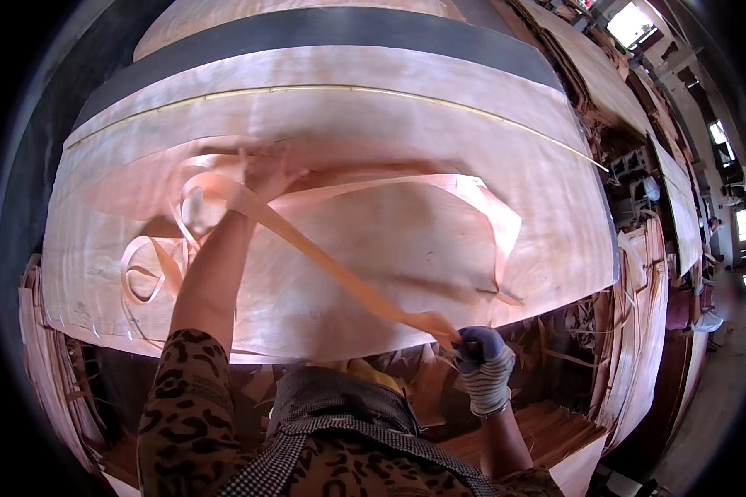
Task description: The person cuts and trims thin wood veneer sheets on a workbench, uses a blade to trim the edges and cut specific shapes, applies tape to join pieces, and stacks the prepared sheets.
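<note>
My right hand point(484, 364), in a blue-and-grey striped work glove, is closed round the end of a long thin wood veneer strip point(340, 269) near the front edge of the pale veneer sheet point(331, 311). From there the strip runs up and left past my left forearm. My bare left hand point(267, 176) reaches over the sheet, its fingers spread and blurred, close to a reddish veneer patch point(153, 172). Curled veneer strips point(145, 269) lie left of that forearm. Another veneer strip point(406, 184) arcs to the right and bends down towards me.
A thin yellow rod point(340, 87) lies across the far part of the sheet, before a dark band point(307, 26). Stacked veneer point(642, 290) stands at the right, with more stacks point(54, 364) at the left. A person point(709, 302) is far off at the right.
</note>
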Motion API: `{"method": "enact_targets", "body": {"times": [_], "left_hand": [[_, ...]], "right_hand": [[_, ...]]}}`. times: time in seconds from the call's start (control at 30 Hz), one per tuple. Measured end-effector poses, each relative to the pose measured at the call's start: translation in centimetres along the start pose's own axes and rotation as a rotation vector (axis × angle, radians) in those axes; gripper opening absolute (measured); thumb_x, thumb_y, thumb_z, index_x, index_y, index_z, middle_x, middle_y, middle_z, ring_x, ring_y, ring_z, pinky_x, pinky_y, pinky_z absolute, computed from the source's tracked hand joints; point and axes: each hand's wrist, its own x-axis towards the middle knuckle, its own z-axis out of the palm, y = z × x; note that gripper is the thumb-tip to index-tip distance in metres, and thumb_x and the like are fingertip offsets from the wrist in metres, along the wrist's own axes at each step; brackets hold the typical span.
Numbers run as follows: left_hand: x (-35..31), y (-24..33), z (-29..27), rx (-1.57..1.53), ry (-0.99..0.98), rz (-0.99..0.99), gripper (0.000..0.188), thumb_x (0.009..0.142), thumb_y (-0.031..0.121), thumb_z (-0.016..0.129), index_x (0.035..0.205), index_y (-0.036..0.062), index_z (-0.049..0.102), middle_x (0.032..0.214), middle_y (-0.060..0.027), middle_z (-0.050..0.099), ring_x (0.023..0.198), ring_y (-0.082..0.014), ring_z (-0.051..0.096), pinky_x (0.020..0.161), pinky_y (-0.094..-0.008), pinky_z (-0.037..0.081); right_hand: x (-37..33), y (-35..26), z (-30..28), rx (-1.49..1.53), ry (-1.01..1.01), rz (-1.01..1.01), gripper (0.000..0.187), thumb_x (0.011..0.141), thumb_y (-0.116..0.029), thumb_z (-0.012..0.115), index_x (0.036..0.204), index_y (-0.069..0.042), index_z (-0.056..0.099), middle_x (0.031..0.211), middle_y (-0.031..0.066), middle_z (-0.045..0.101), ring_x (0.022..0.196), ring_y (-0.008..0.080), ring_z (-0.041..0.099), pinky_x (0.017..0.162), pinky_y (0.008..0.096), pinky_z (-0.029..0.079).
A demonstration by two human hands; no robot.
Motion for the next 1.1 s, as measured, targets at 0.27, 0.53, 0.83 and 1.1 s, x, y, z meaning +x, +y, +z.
{"method": "enact_targets", "body": {"times": [0.27,0.53,0.83,1.1], "left_hand": [[-10.3,1.3,-5.0,-0.055,-0.066,0.036,0.033,0.081,0.035,0.054,0.076,0.0044,0.065,0.069,-0.015,0.06,0.057,-0.0255,0.056,0.056,-0.0382,0.044],[-30.2,25.4,-13.4,-1.239,-0.439,0.969,0.032,0.087,0.018,0.046,0.118,0.0127,0.051,0.097,-0.0138,0.058,0.086,-0.0252,0.056,0.074,-0.035,0.046],[-24.5,10.2,-12.6,-1.272,0.229,-0.102,0.038,0.078,0.001,0.056,0.116,0.0,0.049,0.109,-0.0131,0.055,0.098,-0.0176,0.055,0.084,-0.0285,0.045],[-22.4,14.7,1.3,-0.891,-0.033,0.088,0.043,0.089,0.019,0.047,0.125,-0.0014,0.038,0.117,-0.0148,0.051,0.104,-0.0239,0.051,0.088,-0.0328,0.04]], "right_hand": [[-7.1,0.3,-2.2,0.024,0.0,0.008,0.026,0.068,-0.006,0.069,0.092,-0.008,0.057,0.077,0.0086,0.061,0.065,0.0229,0.06,0.058,0.0298,0.049],[-15.4,15.5,-10.9,0.601,0.61,0.644,0.007,0.078,-0.01,0.063,0.081,-0.012,0.057,0.061,-0.0071,0.048,0.043,0.0043,0.034,0.036,0.0205,0.027],[-38.6,20.8,-17.0,0.221,0.108,1.264,0.024,0.079,-0.015,0.056,0.101,-0.006,0.056,0.086,0.0073,0.056,0.075,0.0216,0.05,0.066,0.032,0.041],[-45.3,17.6,-13.8,-0.151,0.28,1.447,0.035,0.077,-0.017,0.056,0.108,-0.002,0.054,0.094,0.017,0.058,0.082,0.0317,0.054,0.071,0.0372,0.044]]}}
